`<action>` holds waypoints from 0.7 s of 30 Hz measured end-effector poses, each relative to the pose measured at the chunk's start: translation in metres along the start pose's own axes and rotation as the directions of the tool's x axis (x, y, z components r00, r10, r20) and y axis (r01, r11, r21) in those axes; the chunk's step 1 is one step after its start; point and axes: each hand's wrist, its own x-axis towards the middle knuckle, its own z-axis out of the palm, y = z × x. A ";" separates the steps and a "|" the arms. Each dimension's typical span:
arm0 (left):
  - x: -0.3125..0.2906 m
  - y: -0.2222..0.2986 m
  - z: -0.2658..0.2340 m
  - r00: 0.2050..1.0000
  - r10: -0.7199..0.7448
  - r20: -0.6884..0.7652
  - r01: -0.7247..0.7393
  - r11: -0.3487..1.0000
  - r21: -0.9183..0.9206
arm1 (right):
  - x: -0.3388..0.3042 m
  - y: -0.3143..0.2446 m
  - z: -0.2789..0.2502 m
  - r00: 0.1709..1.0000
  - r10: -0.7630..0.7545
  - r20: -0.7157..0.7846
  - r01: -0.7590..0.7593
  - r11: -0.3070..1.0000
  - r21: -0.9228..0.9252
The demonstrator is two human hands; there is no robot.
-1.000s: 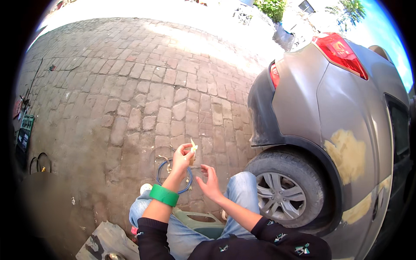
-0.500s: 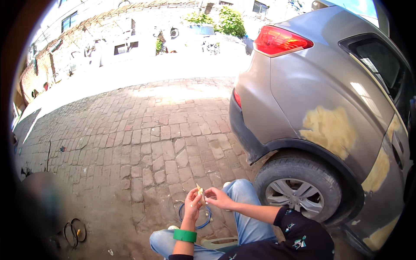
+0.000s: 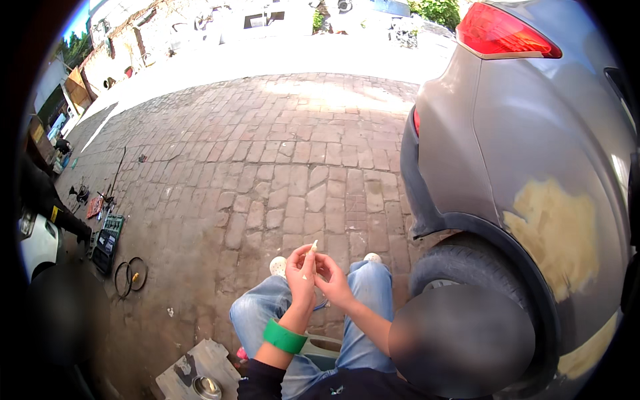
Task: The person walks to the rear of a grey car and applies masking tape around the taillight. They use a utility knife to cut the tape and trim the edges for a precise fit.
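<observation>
My left hand point(image 3: 302, 275) and my right hand point(image 3: 334, 283) meet in front of my knees. Fingers of the left are closed around a small pale-yellow piece point(image 3: 315, 245), whose tip sticks up above them; its kind is unclear. My right fingers are bent and pressed against the left hand, and whatever they pinch is hidden. A pale smear shows on the left hand. Round my left wrist sits a wide green band point(image 3: 285, 337). Between my legs, below the hands, is part of a light greenish seat point(image 3: 321, 347).
A grey-brown car point(image 3: 460, 133) with sanded tan patches point(image 3: 557, 237) stands close on my right, its rear tyre point(image 3: 467, 267) beside my knee. At lower left a board point(image 3: 193, 367) bears a round tin point(image 3: 207, 387). Farther left lie a black looped cable point(image 3: 130, 277) and a tool case point(image 3: 107, 243).
My view has swung left and down, so the car sits farther right and the board and tool case have come into view. My hands have drawn closer together, still around the pale piece.
</observation>
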 end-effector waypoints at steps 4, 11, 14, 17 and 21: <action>0.077 -0.017 0.054 0.982 0.167 -0.091 -0.165 0.986 0.032 | 0.069 -0.021 -0.026 0.987 -0.137 -0.083 0.132 0.989 -0.072; 0.207 -0.062 0.142 0.968 -0.029 0.248 0.058 0.992 -0.111 | 0.192 -0.013 -0.120 0.885 -0.362 -0.292 0.112 0.775 -0.622; 0.245 -0.100 0.163 0.973 -0.079 0.216 0.088 0.996 -0.033 | 0.217 0.011 -0.157 0.878 -0.336 -0.342 -0.040 0.659 -0.751; 0.280 -0.157 0.172 0.985 0.041 0.165 -0.062 0.991 0.122 | 0.230 0.030 -0.183 0.883 -0.295 -0.365 -0.123 0.605 -0.787; 0.303 -0.187 0.176 0.959 -0.168 0.229 0.192 0.977 -0.088 | 0.243 0.041 -0.201 0.854 -0.271 -0.445 -0.234 0.563 -0.792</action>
